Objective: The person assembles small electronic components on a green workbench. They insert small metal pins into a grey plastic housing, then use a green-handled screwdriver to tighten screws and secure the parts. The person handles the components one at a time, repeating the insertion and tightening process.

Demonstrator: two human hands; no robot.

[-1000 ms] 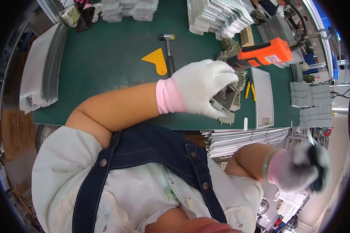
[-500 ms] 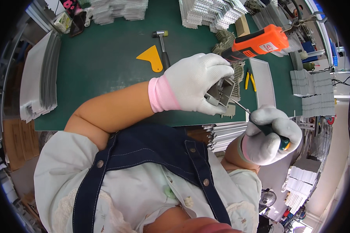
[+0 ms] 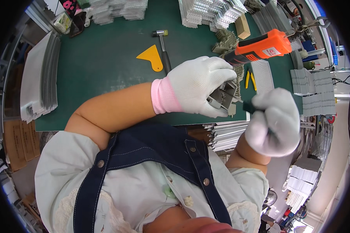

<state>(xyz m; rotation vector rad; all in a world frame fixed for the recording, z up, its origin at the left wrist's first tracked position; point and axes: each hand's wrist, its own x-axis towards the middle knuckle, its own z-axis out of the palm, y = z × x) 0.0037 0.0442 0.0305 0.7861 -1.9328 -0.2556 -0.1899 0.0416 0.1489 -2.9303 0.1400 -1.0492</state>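
Left hand [image 3: 200, 85]: gloved, fingers wrapped round a small grey finned metal part [image 3: 223, 98], held above the green surface [image 3: 101, 62].
Right hand [image 3: 274, 120]: fingers clenched on a dark-handled tool [image 3: 249, 108], its tip at the part.
Progress: seemingly mid-job; tool meeting part, nothing set down.
Nearby: orange power tool [image 3: 258, 46], yellow scraper [image 3: 151, 58], small hammer [image 3: 163, 46].

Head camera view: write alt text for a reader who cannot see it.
Seen from above, a white-gloved left hand holds a small grey finned metal part over a green work mat, while the gloved right hand points a dark-handled tool at it. An orange power tool, a yellow scraper and a small hammer lie on the mat.
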